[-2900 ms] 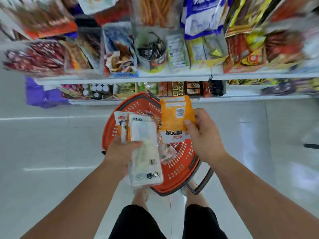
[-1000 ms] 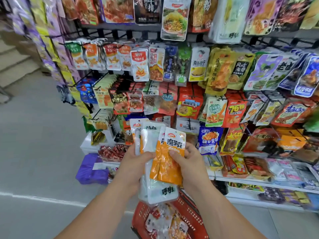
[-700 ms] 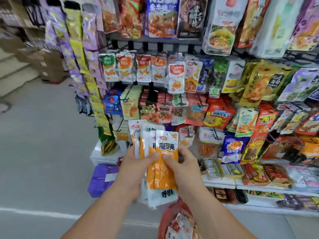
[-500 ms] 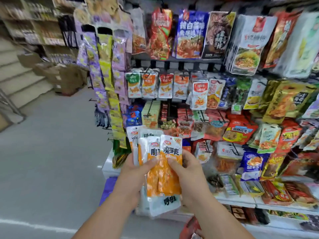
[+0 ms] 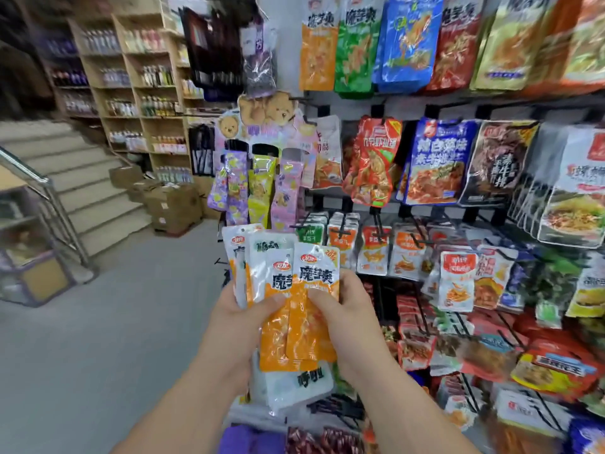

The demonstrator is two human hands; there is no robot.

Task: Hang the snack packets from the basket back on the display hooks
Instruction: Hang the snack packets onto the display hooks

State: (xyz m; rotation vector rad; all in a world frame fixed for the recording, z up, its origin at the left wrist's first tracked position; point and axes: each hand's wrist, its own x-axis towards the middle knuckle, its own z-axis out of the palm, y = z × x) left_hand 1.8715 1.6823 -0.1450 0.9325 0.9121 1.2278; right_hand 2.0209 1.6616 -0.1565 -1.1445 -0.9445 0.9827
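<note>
I hold a fanned stack of snack packets chest-high in front of the display rack. My left hand [image 5: 244,317] grips the white packets [image 5: 262,257] and one orange-and-white packet, thumb on the front. My right hand [image 5: 348,314] pinches the front orange-and-white packet [image 5: 312,306] with its thumb on the face. A long white packet [image 5: 296,385] hangs below the stack. Display hooks [image 5: 376,221] on black bars carry rows of hanging packets to the right. The basket is out of view.
Large orange packets [image 5: 317,44] of the same print hang at the top of the rack. A strip of purple and yellow candy packs [image 5: 258,188] hangs left of the rack. Stairs with a metal rail [image 5: 42,188], cardboard boxes [image 5: 173,204] and wooden shelves lie to the left.
My view has tilted upward from the basket to the upper rack. Both hands have kept the packets and risen with them; the orange packet joined the stack.
</note>
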